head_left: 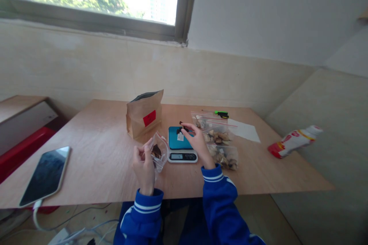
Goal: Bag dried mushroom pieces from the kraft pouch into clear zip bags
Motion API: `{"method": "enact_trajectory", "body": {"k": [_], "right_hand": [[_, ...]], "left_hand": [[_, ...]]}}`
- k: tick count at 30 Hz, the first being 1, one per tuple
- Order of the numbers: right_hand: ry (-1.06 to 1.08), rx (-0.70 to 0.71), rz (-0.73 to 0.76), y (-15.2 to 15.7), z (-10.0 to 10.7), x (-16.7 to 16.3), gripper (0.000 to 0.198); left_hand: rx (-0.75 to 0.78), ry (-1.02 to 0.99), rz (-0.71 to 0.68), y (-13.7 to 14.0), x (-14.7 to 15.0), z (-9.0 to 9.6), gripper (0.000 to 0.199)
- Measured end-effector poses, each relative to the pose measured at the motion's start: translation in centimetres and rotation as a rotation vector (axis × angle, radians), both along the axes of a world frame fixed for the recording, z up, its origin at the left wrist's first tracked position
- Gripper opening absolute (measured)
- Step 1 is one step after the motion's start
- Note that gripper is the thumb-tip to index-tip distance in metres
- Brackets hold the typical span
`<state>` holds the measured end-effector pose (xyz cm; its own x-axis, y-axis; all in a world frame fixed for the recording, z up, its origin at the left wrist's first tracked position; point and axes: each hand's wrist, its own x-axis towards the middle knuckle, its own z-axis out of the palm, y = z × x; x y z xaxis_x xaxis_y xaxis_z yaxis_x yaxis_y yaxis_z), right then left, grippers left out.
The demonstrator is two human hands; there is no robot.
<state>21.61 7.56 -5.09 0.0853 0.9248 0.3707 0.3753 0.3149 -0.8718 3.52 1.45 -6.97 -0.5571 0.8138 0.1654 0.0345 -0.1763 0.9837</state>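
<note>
- Left hand [145,168]: fingers clamped on the edge of a clear zip bag [163,150]; bag sits just left of the digital scale [172,160], dark dried pieces [156,151] inside.
- Right hand [198,141]: over the scale's blue platform [174,143], thumb and forefinger slightly apart around small dark bits [184,128]; can't tell if gripped or resting on the platform.
- White label [180,137] below those fingertips.
- Scale display [176,156] lit, digits unreadable.
- Kraft pouch [138,118] behind left hand, upright, top open, red label [149,118].
- Right of scale: three filled zip bags [217,136], partly overlapping, beside white paper [245,131].
</note>
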Motion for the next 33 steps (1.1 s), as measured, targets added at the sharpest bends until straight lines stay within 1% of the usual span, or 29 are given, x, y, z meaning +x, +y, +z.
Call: {"method": "enact_trajectory", "body": {"k": [1,3,4,5,6,8,11,13,15,17,20,23,28,33], "right_hand": [[0.054,-0.011,0.097,-0.7,1.2,-0.6,0.029],[0.066,-0.018,0.274,-2.0,3.3,-1.7,0.030],[0.051,-0.017,0.339,-2.4,3.9,-2.1,0.030],[0.036,-0.011,0.372,-2.6,4.1,-2.3,0.030],[0.025,-0.003,0.371,-2.5,4.0,-2.3,0.030],[0.005,0.018,0.276,-1.7,2.7,-1.6,0.029],[-0.092,0.035,0.044,0.5,-0.8,0.3,0.028],[-0.186,0.041,-0.078,1.9,-3.0,1.6,0.029],[-0.291,0.047,-0.129,2.8,-4.5,2.3,0.032],[-0.395,0.047,-0.119,3.4,-5.4,2.4,0.036],[-0.515,0.017,-0.083,4.0,-5.8,1.6,0.041],[-0.578,-0.013,-0.077,4.6,-5.9,0.4,0.040],[-0.597,-0.009,-0.088,5.4,-6.0,-0.7,0.019],[-0.574,-0.011,-0.107,5.3,-5.4,-0.6,0.013]], "left_hand": [[-0.003,-0.003,-0.004,0.0,0.1,0.0,0.026],[-0.005,-0.015,-0.007,0.0,0.3,0.0,0.026],[-0.003,-0.022,-0.005,0.0,0.4,0.0,0.026],[-0.002,-0.027,-0.002,0.0,0.4,0.1,0.026],[-0.001,-0.029,0.000,0.0,0.3,0.1,0.027],[0.006,-0.027,-0.001,-0.1,0.1,0.2,0.027],[0.011,-0.029,-0.008,-0.1,-0.3,0.2,0.025],[0.001,-0.027,-0.003,-0.1,-0.5,0.3,0.025],[-0.001,-0.034,0.001,-0.1,-0.6,0.3,0.026],[0.005,-0.045,-0.010,-0.1,-0.5,0.4,0.026],[0.017,-0.064,-0.027,-0.1,-0.4,0.4,0.026],[0.027,-0.075,-0.028,0.0,-0.4,0.3,0.025],[0.029,-0.097,-0.043,0.2,-0.5,0.0,0.024],[0.045,-0.130,-0.076,0.2,-0.6,0.0,0.024]]}}
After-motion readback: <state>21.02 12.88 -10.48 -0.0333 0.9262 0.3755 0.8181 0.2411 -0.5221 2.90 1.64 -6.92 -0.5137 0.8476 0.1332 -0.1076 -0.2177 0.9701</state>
